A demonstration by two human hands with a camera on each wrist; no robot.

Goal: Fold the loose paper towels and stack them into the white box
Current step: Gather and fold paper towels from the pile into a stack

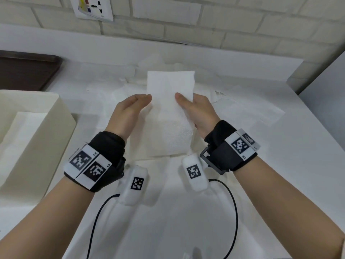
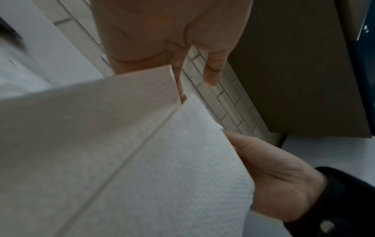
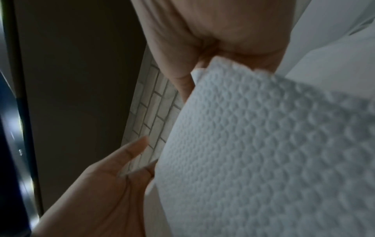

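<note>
Folded paper towel (image 1: pixel 169 111) held above the table's loose sheets at twelve o'clock: right hand (image 1: pixel 196 111) pinches its edge, left hand (image 1: pixel 128 111) fingers straight alongside (light, limp, tearable; best gripped at the edges), white box (image 1: pixel 61 116) at nine o'clock.

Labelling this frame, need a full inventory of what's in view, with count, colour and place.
held paper towel: one, white, lifted between both hands above the table centre
loose paper towels: several, exact count unclear, white, spread on the table behind and beside the hands
white box: one, off-white, left on the table, folded paper inside
tray: one, dark brown, far left
table: one, white
brick wall: one, whitish, behind the table
sheet on wall: one, white with coloured marks, upper left
wrist units: two, black with white marker tags, black cables
left hand: fingers straight along towel's left edge
right hand: pinches towel's right edge
</note>
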